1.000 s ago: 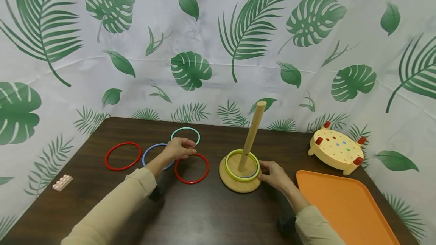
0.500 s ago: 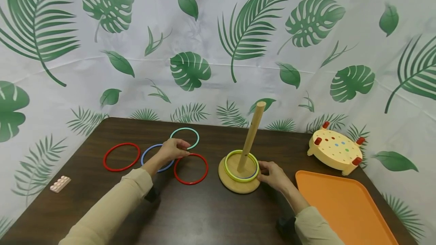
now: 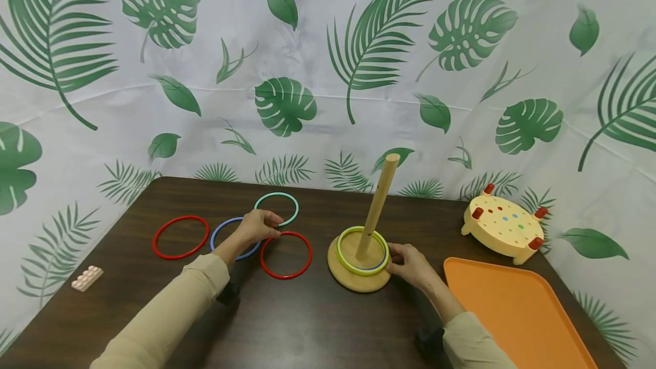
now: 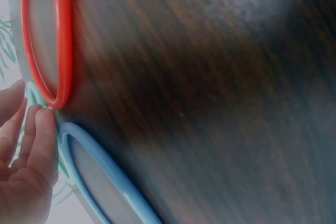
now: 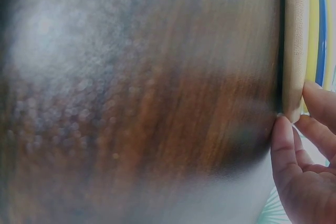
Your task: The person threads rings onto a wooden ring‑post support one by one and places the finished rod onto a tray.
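My left hand (image 3: pixel 254 228) hovers at the meeting point of three rings lying on the table: a teal ring (image 3: pixel 277 193), a blue ring (image 3: pixel 221 222) and a red ring (image 3: pixel 287 277). In the left wrist view a gap shows between its thumb and fingers, whose tips are close to the teal and red rings; contact is unclear. My right hand (image 3: pixel 412 262) grips the edge of a round wooden base (image 5: pixel 294 40), thumb and fingers on either side. From this ring-toss stand rises a wooden post (image 3: pixel 379 204). Yellow rings (image 3: pixel 340 258) and a blue ring (image 5: pixel 321 30) lie stacked around it.
Another red ring (image 3: pixel 179 257) lies at the left, beyond a small pink block (image 3: pixel 87 279). An orange tray (image 3: pixel 512 306) occupies the right side, with an upturned cream pegged toy (image 3: pixel 504 226) behind it. A leaf-print cloth (image 3: pixel 318 73) hangs along the back.
My left hand has drawn back slightly to the left from the teal and red rings, then stayed nearly still. The right hand keeps its hold on the base.
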`<state>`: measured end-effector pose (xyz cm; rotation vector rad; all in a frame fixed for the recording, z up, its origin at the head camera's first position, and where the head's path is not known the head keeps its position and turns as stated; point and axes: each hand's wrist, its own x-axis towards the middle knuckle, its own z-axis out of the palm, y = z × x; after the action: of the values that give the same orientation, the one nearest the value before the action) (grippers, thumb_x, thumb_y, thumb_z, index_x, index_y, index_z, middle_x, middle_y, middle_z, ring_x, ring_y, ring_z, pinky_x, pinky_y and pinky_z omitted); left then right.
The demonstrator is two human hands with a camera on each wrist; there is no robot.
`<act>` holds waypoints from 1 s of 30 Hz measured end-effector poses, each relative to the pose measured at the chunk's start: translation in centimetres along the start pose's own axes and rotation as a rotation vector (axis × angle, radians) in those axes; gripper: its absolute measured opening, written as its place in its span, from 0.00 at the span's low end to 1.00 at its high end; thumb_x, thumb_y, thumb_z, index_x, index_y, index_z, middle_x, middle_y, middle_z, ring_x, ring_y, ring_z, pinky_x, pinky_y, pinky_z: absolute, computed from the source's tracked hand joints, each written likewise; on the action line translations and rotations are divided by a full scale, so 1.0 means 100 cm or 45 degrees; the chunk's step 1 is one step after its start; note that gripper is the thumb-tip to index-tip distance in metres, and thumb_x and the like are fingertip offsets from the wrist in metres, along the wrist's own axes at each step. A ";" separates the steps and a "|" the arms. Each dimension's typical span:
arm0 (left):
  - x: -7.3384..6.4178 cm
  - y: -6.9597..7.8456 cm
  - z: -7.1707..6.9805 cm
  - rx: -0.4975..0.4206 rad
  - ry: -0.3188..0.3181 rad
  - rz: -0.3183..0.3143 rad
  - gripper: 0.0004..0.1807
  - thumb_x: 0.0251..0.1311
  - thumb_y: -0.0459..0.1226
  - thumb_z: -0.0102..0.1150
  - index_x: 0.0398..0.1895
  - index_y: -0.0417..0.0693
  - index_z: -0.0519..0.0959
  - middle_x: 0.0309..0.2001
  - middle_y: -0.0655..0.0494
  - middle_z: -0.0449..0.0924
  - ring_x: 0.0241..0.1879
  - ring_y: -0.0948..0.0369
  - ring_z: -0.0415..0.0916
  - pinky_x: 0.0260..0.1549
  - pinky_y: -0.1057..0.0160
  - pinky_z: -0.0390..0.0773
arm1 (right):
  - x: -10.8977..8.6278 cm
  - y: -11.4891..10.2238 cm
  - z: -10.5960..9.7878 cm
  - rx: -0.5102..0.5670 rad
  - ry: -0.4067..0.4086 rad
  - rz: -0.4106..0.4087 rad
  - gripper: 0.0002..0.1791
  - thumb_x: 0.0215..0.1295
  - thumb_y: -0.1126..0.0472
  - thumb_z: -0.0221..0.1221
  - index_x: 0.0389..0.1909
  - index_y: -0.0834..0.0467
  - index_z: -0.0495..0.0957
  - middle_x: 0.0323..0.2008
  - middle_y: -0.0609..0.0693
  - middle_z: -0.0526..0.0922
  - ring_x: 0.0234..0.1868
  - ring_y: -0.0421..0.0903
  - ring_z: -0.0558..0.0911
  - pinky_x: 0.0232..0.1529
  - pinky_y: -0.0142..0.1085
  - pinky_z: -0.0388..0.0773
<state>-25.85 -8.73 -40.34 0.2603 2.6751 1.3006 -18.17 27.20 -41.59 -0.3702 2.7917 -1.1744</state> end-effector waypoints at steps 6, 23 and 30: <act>0.000 0.000 0.002 0.026 -0.015 0.011 0.14 0.47 0.24 0.66 0.40 0.32 0.81 0.39 0.41 0.83 0.39 0.55 0.79 0.35 0.65 0.80 | 0.000 0.000 0.000 -0.005 0.012 0.019 0.27 0.53 0.74 0.61 0.57 0.73 0.71 0.46 0.64 0.79 0.44 0.56 0.81 0.43 0.44 0.81; 0.003 -0.002 0.006 0.154 0.009 0.048 0.14 0.42 0.18 0.62 0.35 0.34 0.83 0.34 0.45 0.83 0.34 0.59 0.78 0.35 0.64 0.80 | -0.001 0.000 0.002 -0.011 0.029 0.061 0.27 0.54 0.74 0.61 0.57 0.71 0.71 0.47 0.64 0.78 0.45 0.56 0.81 0.45 0.45 0.81; 0.001 0.000 0.005 0.206 0.011 0.035 0.10 0.44 0.20 0.63 0.32 0.36 0.83 0.29 0.48 0.82 0.30 0.61 0.76 0.28 0.69 0.77 | -0.001 0.000 0.002 -0.015 0.036 0.074 0.27 0.53 0.73 0.62 0.57 0.71 0.71 0.48 0.64 0.78 0.45 0.56 0.81 0.45 0.45 0.80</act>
<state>-25.83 -8.31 -40.69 0.3129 2.7969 1.0957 -18.00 27.09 -41.68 -0.2740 2.8137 -1.1603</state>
